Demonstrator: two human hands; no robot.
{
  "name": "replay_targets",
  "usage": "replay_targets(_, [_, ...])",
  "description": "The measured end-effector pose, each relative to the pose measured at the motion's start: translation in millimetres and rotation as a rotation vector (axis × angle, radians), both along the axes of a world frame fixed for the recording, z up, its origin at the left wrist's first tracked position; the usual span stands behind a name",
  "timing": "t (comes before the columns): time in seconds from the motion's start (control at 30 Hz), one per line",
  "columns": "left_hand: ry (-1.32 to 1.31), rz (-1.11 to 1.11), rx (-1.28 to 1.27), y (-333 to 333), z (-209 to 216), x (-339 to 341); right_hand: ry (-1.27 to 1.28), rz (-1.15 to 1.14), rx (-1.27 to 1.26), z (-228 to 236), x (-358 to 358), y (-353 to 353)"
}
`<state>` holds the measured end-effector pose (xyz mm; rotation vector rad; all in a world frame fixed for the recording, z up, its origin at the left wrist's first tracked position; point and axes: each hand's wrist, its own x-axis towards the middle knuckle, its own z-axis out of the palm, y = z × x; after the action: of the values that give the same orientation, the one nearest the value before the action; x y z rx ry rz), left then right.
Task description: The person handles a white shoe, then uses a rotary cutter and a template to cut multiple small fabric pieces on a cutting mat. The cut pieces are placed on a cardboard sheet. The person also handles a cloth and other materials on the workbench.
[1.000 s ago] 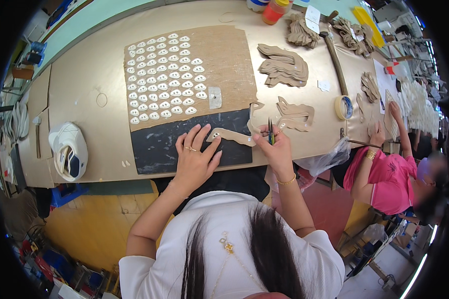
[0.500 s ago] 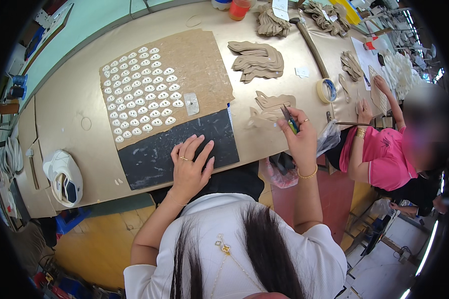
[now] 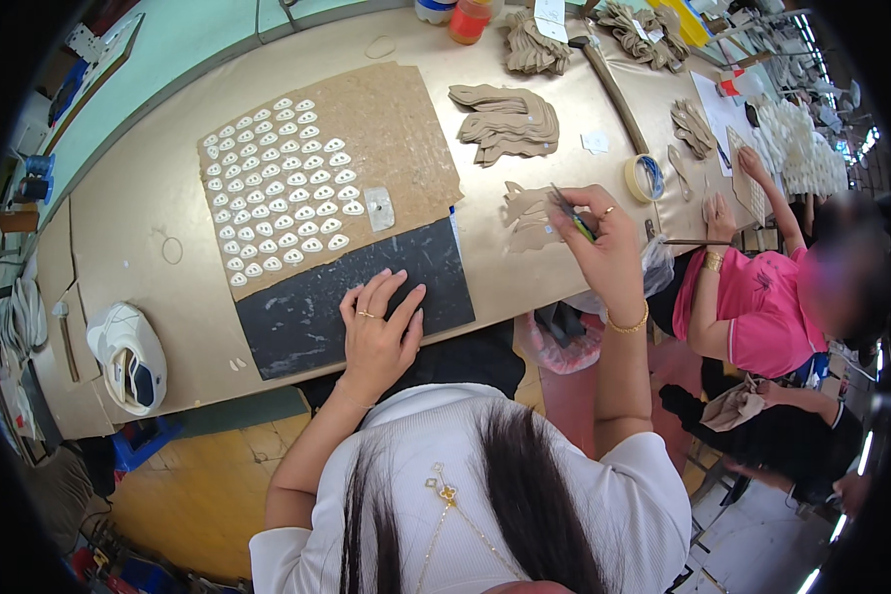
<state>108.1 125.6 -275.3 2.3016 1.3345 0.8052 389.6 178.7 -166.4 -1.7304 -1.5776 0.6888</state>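
My left hand (image 3: 378, 332) lies flat with fingers spread on a black sheet (image 3: 297, 317) at the table's near edge. My right hand (image 3: 604, 249) is raised off to the right, shut on small green-handled scissors (image 3: 572, 214). It hovers beside a tan cut-out piece (image 3: 527, 216) lying on the table. Above the black sheet lies a brown cardboard panel (image 3: 386, 139) covered with rows of small white oval pieces (image 3: 282, 183).
A stack of tan cut pieces (image 3: 505, 121) and a tape roll (image 3: 645, 176) lie further back. A white cap (image 3: 129, 356) rests at the left edge. A person in a pink shirt (image 3: 752, 307) works to my right. A plastic bag (image 3: 564, 342) hangs under the table edge.
My right hand has moved to the right with the scissors, away from the black sheet. The tan strip under my hands one second ago is gone from the sheet. My left hand stays flat.
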Motion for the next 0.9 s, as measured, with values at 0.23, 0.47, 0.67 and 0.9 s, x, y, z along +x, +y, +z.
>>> replay_targets(0.23, [-0.006,0.003,-0.002,0.3,3.1,1.7,0.196,-0.269,-0.027,-63.1,63.6,-3.6])
replay_targets(0.47, [0.035,0.082,0.008,3.4,7.7,-10.5,-0.266,-0.408,-0.051,-70.5,53.5,7.3])
replay_targets(0.67, [0.188,0.239,0.024,7.4,7.6,-22.2,-0.18,0.296,0.244,-67.0,-56.4,52.3])
replay_targets(0.9, [0.281,0.287,0.04,0.8,-6.7,-24.6,-0.769,0.838,0.561,-47.7,-120.2,108.8])
